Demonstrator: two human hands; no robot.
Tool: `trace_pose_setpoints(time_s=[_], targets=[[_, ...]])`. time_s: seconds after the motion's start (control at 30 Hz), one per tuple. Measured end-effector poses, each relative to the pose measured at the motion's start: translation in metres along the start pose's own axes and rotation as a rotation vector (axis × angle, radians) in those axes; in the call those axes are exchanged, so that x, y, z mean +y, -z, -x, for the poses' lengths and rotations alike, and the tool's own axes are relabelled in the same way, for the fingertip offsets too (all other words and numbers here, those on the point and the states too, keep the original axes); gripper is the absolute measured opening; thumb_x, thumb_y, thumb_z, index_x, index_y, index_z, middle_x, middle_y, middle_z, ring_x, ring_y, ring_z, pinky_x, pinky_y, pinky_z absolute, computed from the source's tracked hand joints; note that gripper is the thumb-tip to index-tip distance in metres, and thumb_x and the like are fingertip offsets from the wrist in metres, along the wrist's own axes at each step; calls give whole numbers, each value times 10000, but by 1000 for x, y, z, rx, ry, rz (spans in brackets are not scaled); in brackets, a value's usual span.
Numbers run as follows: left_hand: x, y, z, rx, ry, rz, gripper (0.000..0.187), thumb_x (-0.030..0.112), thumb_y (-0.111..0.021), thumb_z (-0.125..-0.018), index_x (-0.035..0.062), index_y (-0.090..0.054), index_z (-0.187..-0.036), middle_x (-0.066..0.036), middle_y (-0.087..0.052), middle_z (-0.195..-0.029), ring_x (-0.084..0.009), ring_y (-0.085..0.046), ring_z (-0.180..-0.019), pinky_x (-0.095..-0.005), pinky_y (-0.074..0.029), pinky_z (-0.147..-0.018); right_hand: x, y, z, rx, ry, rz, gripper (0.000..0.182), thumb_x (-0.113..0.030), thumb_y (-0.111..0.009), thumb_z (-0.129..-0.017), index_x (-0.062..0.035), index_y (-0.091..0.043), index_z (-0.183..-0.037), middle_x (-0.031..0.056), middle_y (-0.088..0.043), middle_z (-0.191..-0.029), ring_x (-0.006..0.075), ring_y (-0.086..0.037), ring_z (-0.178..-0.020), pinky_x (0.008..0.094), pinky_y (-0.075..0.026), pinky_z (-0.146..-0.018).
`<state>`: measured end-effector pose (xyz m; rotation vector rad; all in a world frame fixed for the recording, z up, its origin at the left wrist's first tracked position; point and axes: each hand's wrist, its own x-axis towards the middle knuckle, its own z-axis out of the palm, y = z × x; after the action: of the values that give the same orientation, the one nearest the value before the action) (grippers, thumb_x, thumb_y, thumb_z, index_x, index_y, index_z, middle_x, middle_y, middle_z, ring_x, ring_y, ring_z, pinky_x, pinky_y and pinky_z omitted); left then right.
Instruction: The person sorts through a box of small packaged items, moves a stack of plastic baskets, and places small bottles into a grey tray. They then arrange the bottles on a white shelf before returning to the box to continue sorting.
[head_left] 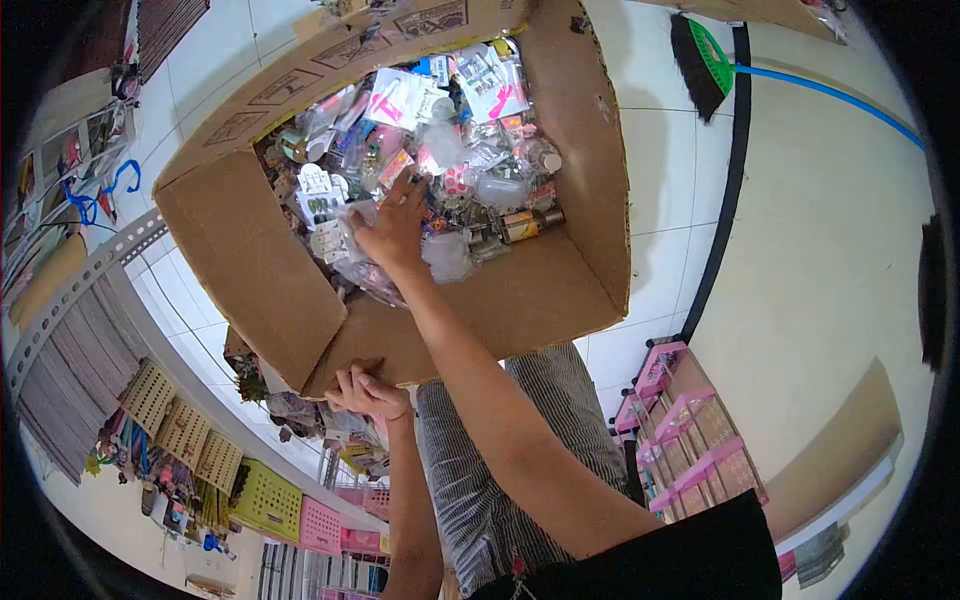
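Observation:
A large open cardboard box holds a jumble of small packaged goods, clear plastic bags and bottles. My left hand is closed over the box's near edge, low on the left. My right hand reaches inside, thumb and fingers apart, touching the pile beside a clear plastic wrapper. Near its fingertips is a small orange-and-white packet. White cards with pink items lie farther back. A bottle with a yellow label rests against the right side of the box, and a crumpled clear bag sits beside my right wrist.
A green-headed broom with a blue handle lies at the upper right. Pink racks stand at the lower right. On the left is a metal shelf frame with yellow baskets and hanging goods. White tiles cover the floor.

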<state>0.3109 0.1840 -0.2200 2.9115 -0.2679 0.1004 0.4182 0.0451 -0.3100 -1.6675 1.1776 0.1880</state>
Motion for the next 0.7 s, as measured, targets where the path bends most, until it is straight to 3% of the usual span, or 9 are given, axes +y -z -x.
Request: trace_pose_setpoints(time_s=[0.1, 0.17, 0.2, 0.23, 0.37, 0.47, 0.57, 0.63, 0.7], targets=[[0, -3, 0, 59, -15, -3, 460, 336, -238, -857, 38, -563, -725, -115, -521, -768, -285, -371, -729, -397, -233, -726, 8, -1, 2, 30, 61, 24, 972, -287, -689, -642, 89, -61, -1282, 402, -95, -1257, 488, -177, -1188, 437, -210, -992], [-3, -7, 2, 87, -21, -3, 460, 335, -238, -859, 33, -559, -725, -123, -518, -773, -288, -373, -730, -397, -236, -722, 17, 12, -2, -47, 157, 57, 885, -275, -692, -634, 93, -182, -1257, 381, -221, -1231, 462, -299, -1143, 407, -265, -974], [-4, -9, 3, 111, -16, -24, 425, 322, -257, -843, 87, -569, -675, -80, -510, -732, -265, -370, -715, -381, -237, -711, 14, 31, -4, -104, 127, 11, 695, -254, -670, -652, 63, -360, -1187, 297, -393, -1173, 397, -406, -1090, 382, -315, -947], [-4, -9, 4, 138, -12, -45, 401, 309, -276, -827, 141, -579, -625, -37, -502, -691, -243, -366, -700, -366, -237, -700, 18, 41, -3, -104, 139, 10, 695, -254, -670, -652, 63, -360, -1187, 297, -393, -1173, 397, -406, -1090, 382, -315, -947], [2, 3, 1, 56, -19, -37, 345, 318, -338, -809, 134, -586, -654, -44, -501, -773, -256, -379, -742, -380, -239, -709, 16, 91, 12, 8, 269, 20, 449, -235, -615, -710, -7, -508, -1082, 183, -515, -1095, 316, -458, -1058, 371, -348, -915], [3, 5, -2, -31, -37, -90, 234, 301, -456, -764, 119, -600, -737, -73, -482, -890, -283, -387, -834, -410, -238, -734, 22, 134, 35, 4, 484, 24, 410, -206, -606, -726, -20, -496, -1074, 192, -526, -1034, 322, -489, -988, 373, -387, -843], [0, 4, -6, -43, -40, -61, 236, 312, -475, -761, 114, -602, -784, -76, -488, -900, -284, -393, -862, -421, -238, -755, 8, 195, 82, -107, 574, -74, 364, -152, -594, -741, -21, -488, -1063, 187, -542, -965, 329, -528, -907, 371, -425, -775], [-2, 4, -4, -80, -22, -9, 250, 325, -501, -752, 99, -597, -800, -82, -493, -945, -278, -401, -904, -436, -233, -783, 12, 232, 118, -223, 393, -104, 368, -156, -604, -738, -32, -489, -1064, 175, -546, -959, 321, -542, -877, 360, -438, -753], [0, 4, -4, -62, -27, -30, 298, 363, -520, -745, 90, -603, -832, -89, -494, -979, -270, -401, -959, -450, -222, -814, 50, 250, 147, -89, 413, -107, 363, -138, -600, -735, -25, -487, -1061, 168, -551, -938, 310, -554, -815, 356, -451, -717]])
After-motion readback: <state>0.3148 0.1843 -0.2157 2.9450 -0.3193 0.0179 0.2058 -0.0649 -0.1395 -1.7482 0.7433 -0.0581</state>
